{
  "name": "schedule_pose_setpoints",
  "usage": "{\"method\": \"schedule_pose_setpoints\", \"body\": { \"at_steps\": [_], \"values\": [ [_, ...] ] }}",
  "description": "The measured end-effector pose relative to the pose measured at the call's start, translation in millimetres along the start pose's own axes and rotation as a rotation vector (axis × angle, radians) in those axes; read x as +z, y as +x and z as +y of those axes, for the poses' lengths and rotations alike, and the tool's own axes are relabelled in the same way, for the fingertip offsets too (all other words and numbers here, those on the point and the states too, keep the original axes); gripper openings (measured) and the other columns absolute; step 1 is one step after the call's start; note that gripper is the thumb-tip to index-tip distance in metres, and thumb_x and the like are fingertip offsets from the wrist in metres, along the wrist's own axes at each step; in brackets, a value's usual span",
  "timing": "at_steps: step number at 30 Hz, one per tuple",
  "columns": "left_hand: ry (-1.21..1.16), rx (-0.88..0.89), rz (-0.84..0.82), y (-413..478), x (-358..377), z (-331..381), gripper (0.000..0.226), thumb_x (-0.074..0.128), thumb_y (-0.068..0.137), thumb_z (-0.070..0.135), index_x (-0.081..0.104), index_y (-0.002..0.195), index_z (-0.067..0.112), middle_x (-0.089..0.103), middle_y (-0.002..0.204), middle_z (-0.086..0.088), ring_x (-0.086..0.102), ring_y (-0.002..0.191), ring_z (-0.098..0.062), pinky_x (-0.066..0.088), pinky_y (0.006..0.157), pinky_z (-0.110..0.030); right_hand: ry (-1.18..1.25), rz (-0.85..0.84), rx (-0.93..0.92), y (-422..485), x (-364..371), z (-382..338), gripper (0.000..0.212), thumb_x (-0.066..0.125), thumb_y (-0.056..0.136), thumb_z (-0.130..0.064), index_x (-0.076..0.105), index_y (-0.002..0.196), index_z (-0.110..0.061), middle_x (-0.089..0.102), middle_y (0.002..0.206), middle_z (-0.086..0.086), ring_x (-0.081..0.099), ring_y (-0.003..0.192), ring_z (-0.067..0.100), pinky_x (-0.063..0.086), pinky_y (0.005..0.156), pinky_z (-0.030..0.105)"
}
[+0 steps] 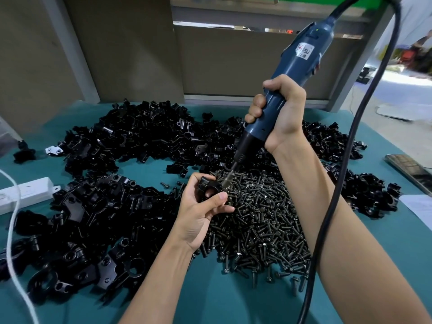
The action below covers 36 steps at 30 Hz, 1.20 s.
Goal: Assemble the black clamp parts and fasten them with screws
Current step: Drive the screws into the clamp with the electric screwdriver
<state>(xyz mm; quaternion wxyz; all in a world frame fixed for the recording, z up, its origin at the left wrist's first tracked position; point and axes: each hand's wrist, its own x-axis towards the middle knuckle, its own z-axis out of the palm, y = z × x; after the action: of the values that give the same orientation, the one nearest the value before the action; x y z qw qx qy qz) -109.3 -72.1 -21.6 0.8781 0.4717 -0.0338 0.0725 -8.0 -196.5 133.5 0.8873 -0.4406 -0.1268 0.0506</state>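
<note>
Over the teal cloth-covered table [210, 300], head view only. Left hand [201, 211] just left of centre, fingers curled round a small black ring-shaped clamp assembly [209, 187], thumb across its front face. It is lifted off the table and its screw side is turned up toward the tool, probably so the bit meets the screw straight.

Right hand [278, 113] at 1 o'clock from centre, fist wrapped tight round the barrel of a blue corded electric screwdriver [292, 73]. Tool slants down toward 7 o'clock; its metal bit [228, 180] touches the clamp's right edge. The screw head itself is too small to make out. Step judged: driving a screw into the held clamp.

Thick black power cable [346, 160] loops from the tool top at 12 down the right side to 5 o'clock, outside the right forearm, so it hangs away from the work.

Heap of dark flanged screws [257, 218] directly under and to 4 o'clock of the hands, within easy reach. Loose black clamp parts [140, 134] are banked from 9 round through 12 to 3 o'clock, with larger bracket pieces [81, 218] at 8 o'clock.

White power strip [25, 192] with white cord [11, 230] at 9 o'clock edge. Flat grey metal bar [409, 169] and white paper sheet [418, 206] at 3 o'clock.
</note>
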Motion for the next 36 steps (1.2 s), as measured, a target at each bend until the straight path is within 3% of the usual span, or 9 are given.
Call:
{"method": "schedule_pose_setpoints", "body": {
  "at_steps": [16,25,36],
  "values": [
    [-0.039,0.002,0.018,-1.4,-0.2,1.4,0.04,0.074,0.071,-0.004,0.054,0.102,0.013,0.055,0.066,0.01,0.061,0.064,-0.013,0.057,0.059,-0.027,-0.036,-0.021,0.006,0.3,4.9,3.1,0.014,0.055,0.07,-0.016,0.041,0.07,-0.017,0.042,0.052,-0.001,0.037,0.042,0.014,0.038,0.046,0.023],
    [-0.062,0.006,0.042,-1.4,1.3,2.2,0.041,0.074,0.069,-0.005,0.056,0.101,0.012,0.05,0.066,0.009,0.06,0.063,-0.013,0.056,0.057,-0.027,-0.03,-0.007,0.0,1.0,6.2,3.8,0.016,0.052,0.081,-0.013,0.042,0.07,-0.016,0.042,0.053,0.0,0.037,0.042,0.014,0.038,0.045,0.023],
    [-0.059,0.012,0.044,-1.3,3.0,3.7,0.042,0.073,0.07,-0.004,0.054,0.105,0.01,0.051,0.065,0.01,0.06,0.062,-0.013,0.056,0.057,-0.026,-0.023,-0.005,0.011,1.4,7.7,5.0,0.016,0.052,0.081,-0.012,0.042,0.069,-0.016,0.042,0.053,0.0,0.037,0.042,0.014,0.038,0.044,0.023]
  ]
}}
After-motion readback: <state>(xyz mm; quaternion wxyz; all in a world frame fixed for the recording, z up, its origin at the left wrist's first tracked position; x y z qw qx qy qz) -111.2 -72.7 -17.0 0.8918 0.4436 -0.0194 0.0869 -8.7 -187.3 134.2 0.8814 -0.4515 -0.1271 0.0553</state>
